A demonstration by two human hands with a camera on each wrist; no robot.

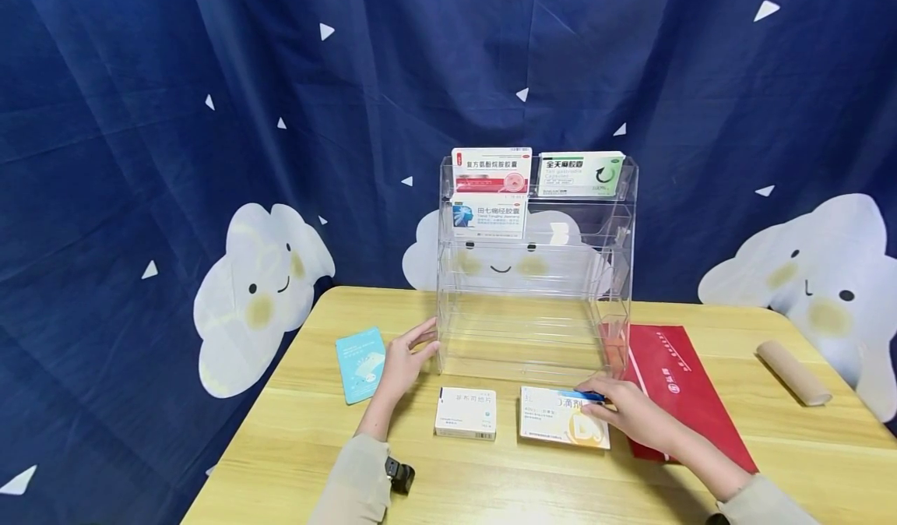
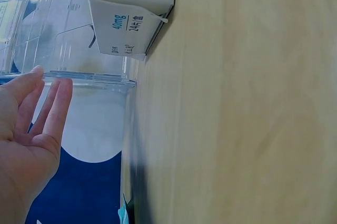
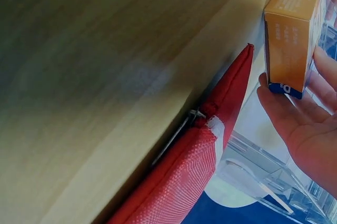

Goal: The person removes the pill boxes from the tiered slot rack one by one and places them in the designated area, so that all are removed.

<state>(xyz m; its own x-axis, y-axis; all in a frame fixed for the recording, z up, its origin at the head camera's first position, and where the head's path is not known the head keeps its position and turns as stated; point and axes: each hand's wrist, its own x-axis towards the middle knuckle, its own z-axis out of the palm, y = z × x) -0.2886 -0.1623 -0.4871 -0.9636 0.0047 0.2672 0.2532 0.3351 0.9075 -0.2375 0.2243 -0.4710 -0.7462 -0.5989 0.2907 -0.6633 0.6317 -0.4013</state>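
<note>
A clear acrylic tiered display rack (image 1: 536,338) stands on the table. My left hand (image 1: 402,365) touches its left side edge with nearly straight fingers; in the left wrist view, the fingertips (image 2: 63,83) meet the rack's edge. With thumb and fingers, my right hand (image 1: 634,412) holds a white-and-orange medicine box (image 1: 554,420) by its blue-edged end, in front of the rack. In the right wrist view, the orange side of that box (image 3: 287,50) shows. Between my hands lies a smaller white medicine box (image 1: 466,414), flat on the table.
Medicine boxes stand in the rack's upper tiers: a red-and-white one (image 1: 490,170), a blue-and-white one (image 1: 490,217) and a green-and-white one (image 1: 580,174). A light-blue packet (image 1: 362,365) lies left. At right are a red fabric pouch (image 1: 690,392) and a brown cardboard tube (image 1: 793,373).
</note>
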